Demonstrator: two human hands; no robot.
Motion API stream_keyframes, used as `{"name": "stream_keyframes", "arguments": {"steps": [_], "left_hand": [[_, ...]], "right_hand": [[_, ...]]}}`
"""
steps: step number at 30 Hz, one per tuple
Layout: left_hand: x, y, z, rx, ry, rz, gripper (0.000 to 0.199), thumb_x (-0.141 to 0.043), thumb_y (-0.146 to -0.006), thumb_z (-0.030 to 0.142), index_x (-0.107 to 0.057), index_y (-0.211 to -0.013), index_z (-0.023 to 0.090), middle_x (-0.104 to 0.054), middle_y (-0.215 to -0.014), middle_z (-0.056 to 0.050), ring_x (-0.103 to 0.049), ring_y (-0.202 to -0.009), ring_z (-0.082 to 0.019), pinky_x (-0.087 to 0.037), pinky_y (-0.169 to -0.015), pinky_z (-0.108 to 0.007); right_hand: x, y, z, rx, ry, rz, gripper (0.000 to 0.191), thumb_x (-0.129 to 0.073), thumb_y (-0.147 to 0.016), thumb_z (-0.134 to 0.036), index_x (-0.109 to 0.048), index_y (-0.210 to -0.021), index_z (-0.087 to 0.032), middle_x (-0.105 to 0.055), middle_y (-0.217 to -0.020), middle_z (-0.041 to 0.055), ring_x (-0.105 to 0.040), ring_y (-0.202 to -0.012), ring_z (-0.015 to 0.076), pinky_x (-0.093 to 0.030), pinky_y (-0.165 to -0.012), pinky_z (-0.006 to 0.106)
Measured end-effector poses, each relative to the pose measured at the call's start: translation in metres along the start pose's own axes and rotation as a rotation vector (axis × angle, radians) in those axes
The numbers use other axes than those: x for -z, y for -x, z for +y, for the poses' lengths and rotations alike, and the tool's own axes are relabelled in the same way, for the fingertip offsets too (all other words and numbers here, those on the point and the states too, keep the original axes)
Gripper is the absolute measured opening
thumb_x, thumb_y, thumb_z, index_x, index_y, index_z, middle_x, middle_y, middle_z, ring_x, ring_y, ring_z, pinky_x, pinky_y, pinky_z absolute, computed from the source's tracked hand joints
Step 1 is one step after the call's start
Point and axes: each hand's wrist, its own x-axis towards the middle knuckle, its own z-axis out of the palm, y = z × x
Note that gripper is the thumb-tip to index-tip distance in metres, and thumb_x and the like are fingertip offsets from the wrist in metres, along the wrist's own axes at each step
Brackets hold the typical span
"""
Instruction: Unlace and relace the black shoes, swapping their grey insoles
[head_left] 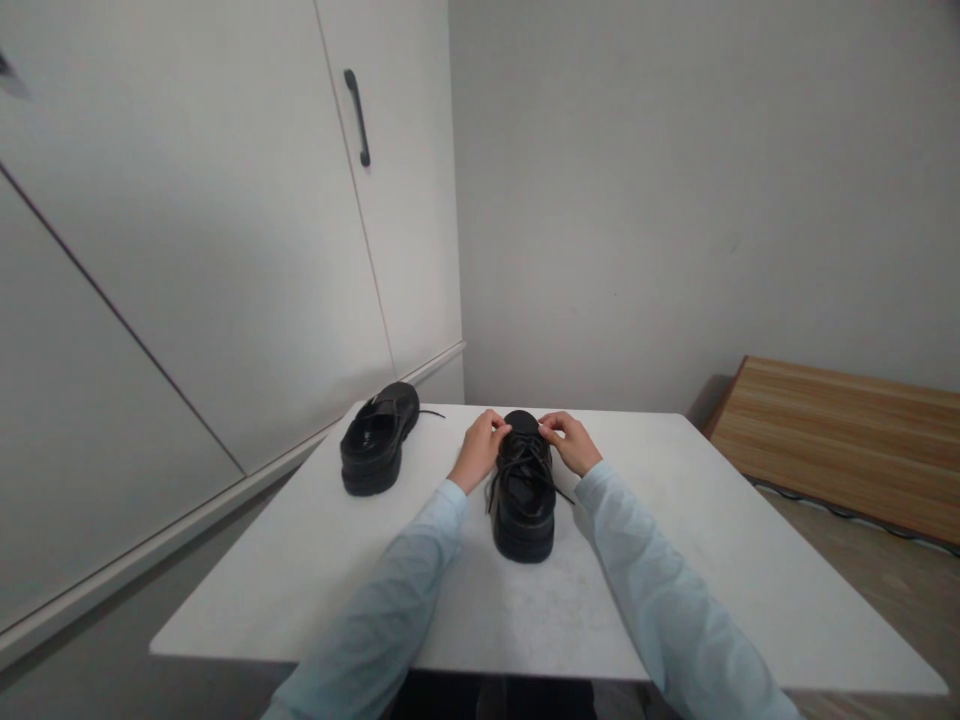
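A black lace-up shoe [525, 515] rests on the white table with its toe pointing away from me and its heel towards me. Its dark laces lie loosely across the top and hang at both sides. My left hand [484, 445] is at the left side of the shoe's front, thumb and fingertips pinched together. On the opposite side my right hand [570, 440] has its fingertips closed against the shoe's front. What either pinch holds is too small to make out.
Another black shoe [375, 440] stands at the table's back left, a lace trailing right. The white table [675, 590] meets white cabinets [225, 250] on the left and a grey wall behind. A wooden board [840, 440] lies beyond its right edge.
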Motion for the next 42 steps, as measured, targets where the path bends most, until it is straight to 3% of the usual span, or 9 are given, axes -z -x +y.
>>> {"name": "stream_keyframes", "arguments": {"steps": [10, 16, 24, 31, 37, 42], "left_hand": [[0.008, -0.003, -0.006, 0.027, -0.137, -0.01, 0.012, -0.053, -0.079, 0.019, -0.049, -0.068, 0.018, -0.054, -0.065, 0.003, -0.052, -0.061, -0.011, -0.042, -0.066, -0.026], [0.01, -0.001, -0.012, 0.079, -0.111, -0.063, 0.011, -0.051, -0.081, 0.021, -0.05, -0.07, 0.018, -0.054, -0.064, 0.003, -0.053, -0.062, -0.012, -0.04, -0.063, -0.024], [0.009, 0.002, -0.012, 0.01, -0.122, -0.002, 0.008, -0.056, -0.077, 0.022, -0.054, -0.07, 0.018, -0.06, -0.071, 0.001, -0.055, -0.071, -0.014, -0.04, -0.07, -0.026], [0.012, 0.002, -0.011, -0.079, -0.094, 0.011, 0.005, -0.057, -0.077, 0.021, -0.06, -0.077, 0.018, -0.06, -0.07, 0.002, -0.055, -0.069, -0.012, -0.042, -0.07, -0.024], [0.013, 0.003, 0.001, -0.163, -0.089, 0.043, 0.014, -0.052, -0.081, 0.022, -0.062, -0.091, 0.019, -0.061, -0.086, -0.002, -0.056, -0.077, -0.013, -0.044, -0.072, -0.024], [0.015, 0.008, 0.015, -0.224, -0.155, 0.03, 0.02, -0.058, -0.081, 0.03, -0.062, -0.098, 0.02, -0.06, -0.085, -0.003, -0.053, -0.08, -0.015, -0.043, -0.077, -0.028]], "right_hand": [[0.004, 0.0, 0.014, -0.087, 0.083, -0.008, 0.015, -0.061, -0.067, -0.033, -0.056, -0.064, -0.019, -0.059, -0.071, 0.0017, -0.055, -0.073, 0.018, -0.046, -0.076, 0.037], [0.005, 0.0, 0.016, -0.138, 0.114, -0.018, 0.015, -0.062, -0.065, -0.032, -0.057, -0.061, -0.019, -0.06, -0.068, 0.0017, -0.056, -0.072, 0.0181, -0.046, -0.075, 0.036], [0.007, 0.003, 0.004, -0.244, -0.132, -0.079, 0.032, -0.073, -0.052, -0.045, -0.06, -0.056, -0.017, -0.061, -0.056, 0.0013, -0.056, -0.056, 0.015, -0.048, -0.062, 0.033], [0.003, 0.006, -0.011, -0.209, -0.174, -0.022, 0.029, -0.074, -0.052, -0.039, -0.058, -0.064, -0.018, -0.053, -0.051, -0.0028, -0.043, -0.04, 0.0089, -0.034, -0.037, 0.023], [0.004, 0.006, -0.024, -0.098, -0.047, -0.076, 0.014, -0.063, -0.061, -0.029, -0.063, -0.069, -0.017, -0.061, -0.064, 0.0021, -0.049, -0.051, 0.0115, -0.039, -0.045, 0.024], [0.005, 0.005, -0.03, -0.016, 0.041, -0.108, 0.016, -0.06, -0.07, -0.033, -0.066, -0.075, -0.019, -0.063, -0.073, 0.0035, -0.053, -0.06, 0.0141, -0.043, -0.05, 0.026]]}}
